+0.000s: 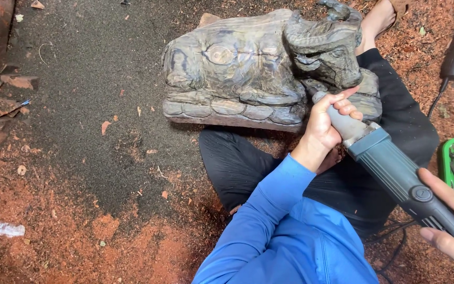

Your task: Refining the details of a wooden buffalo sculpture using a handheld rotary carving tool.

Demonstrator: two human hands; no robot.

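— Where is the grinder (390, 163)?

— In both hands, slanting up toward the carving (253, 73), its nose at the base under the carved bull's head. The carving lies on the sawdust floor (80, 105), against the person's crossed legs.

— And the grips?

— The left hand (328, 122) is closed around the grey neck of the grinder. The right hand (450, 221) is wrapped on the dark rear handle. A green tray (445, 158) sits at the right edge.
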